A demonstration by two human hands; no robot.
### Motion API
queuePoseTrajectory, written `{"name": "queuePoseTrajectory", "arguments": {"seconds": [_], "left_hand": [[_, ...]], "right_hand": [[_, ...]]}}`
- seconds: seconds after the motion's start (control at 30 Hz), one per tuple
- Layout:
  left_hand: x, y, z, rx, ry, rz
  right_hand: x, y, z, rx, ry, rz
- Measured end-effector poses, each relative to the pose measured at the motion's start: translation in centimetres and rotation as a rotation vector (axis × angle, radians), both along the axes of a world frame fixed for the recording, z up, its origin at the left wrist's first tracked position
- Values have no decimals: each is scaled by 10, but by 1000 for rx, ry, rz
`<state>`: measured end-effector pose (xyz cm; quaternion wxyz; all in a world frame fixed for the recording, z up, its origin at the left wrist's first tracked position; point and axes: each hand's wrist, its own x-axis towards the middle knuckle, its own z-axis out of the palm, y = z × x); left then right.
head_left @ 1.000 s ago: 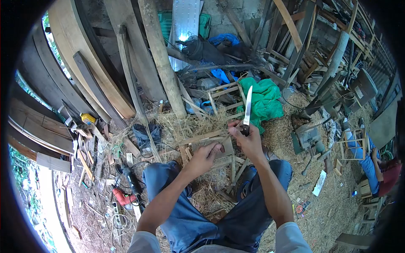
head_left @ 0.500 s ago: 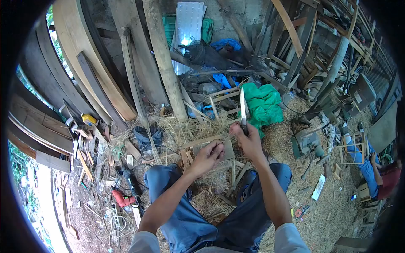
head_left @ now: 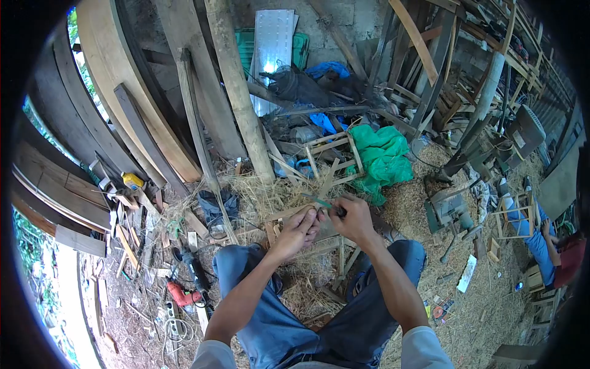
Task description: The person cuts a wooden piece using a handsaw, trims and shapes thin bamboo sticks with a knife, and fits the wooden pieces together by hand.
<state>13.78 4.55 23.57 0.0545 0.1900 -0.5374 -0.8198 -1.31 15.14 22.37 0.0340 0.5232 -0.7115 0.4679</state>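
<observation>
My right hand (head_left: 353, 219) is closed around the dark handle of a knife (head_left: 317, 201). The blade points left, lying just above the fingertips of my left hand (head_left: 298, 235). Those left fingers are pinched together close beside my right hand; whatever they hold is too small or hidden to make out. Both hands are above my knees, over a low wooden piece (head_left: 326, 246) between my legs. Straw-like shavings (head_left: 252, 197) cover the ground in front of them.
A wooden frame (head_left: 335, 142) and a green sheet (head_left: 381, 154) lie ahead. Long boards (head_left: 126, 80) and a pole (head_left: 239, 92) lean at the left. A red power tool (head_left: 182, 295) lies by my left leg. Another person (head_left: 544, 252) sits at far right beside a small frame (head_left: 515, 221).
The knife has swung down from pointing upward to pointing left across my left fingertips. My right hand has lowered and moved slightly left, bringing both hands close together.
</observation>
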Motion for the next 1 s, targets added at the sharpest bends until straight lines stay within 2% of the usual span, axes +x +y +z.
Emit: {"name": "queuePoseTrajectory", "arguments": {"seconds": [0.13, 0.2, 0.23, 0.3, 0.33, 0.4, 0.53, 0.6, 0.63, 0.67, 0.73, 0.87, 0.93, 1.0], "left_hand": [[-2, 4, 4, 19, 8, 74], [-1, 1, 6, -31, -4, 31], [0, 0, 6, -79, -15, -12], [-1, -1, 1, -134, -22, -28], [0, 0, -1, -184, -31, -43], [2, 2, -2, -154, -24, -78], [2, 6, 2, -87, -45, -77], [0, 5, 1, -47, -47, -34], [0, 4, 2, -3, -53, 8], [0, 5, 4, -13, -53, 7], [-1, 10, 10, -29, -59, 41], [-1, 15, 2, -180, -77, 56], [-1, 20, 0, -407, -15, 20], [1, 26, -1, -346, -48, 41]], "right_hand": [[2, 0, 4, 126, 6, -53], [2, -2, 0, 21, -417, -78], [1, -2, 2, 19, -417, -79], [-5, 1, 10, -109, -921, 71], [-8, 2, 9, -110, -920, 70], [-14, 3, 8, -40, -823, 102], [-7, 4, 16, 10, -831, 73], [0, 6, 20, 88, -436, 12], [-4, 3, 5, 210, -284, -43], [-3, 4, -1, 200, -284, -42], [3, 7, 5, 201, 19, -19], [7, 2, 5, 293, 30, -67], [7, 4, 5, 339, 139, -31], [12, 7, 9, 367, 172, -44]]}}
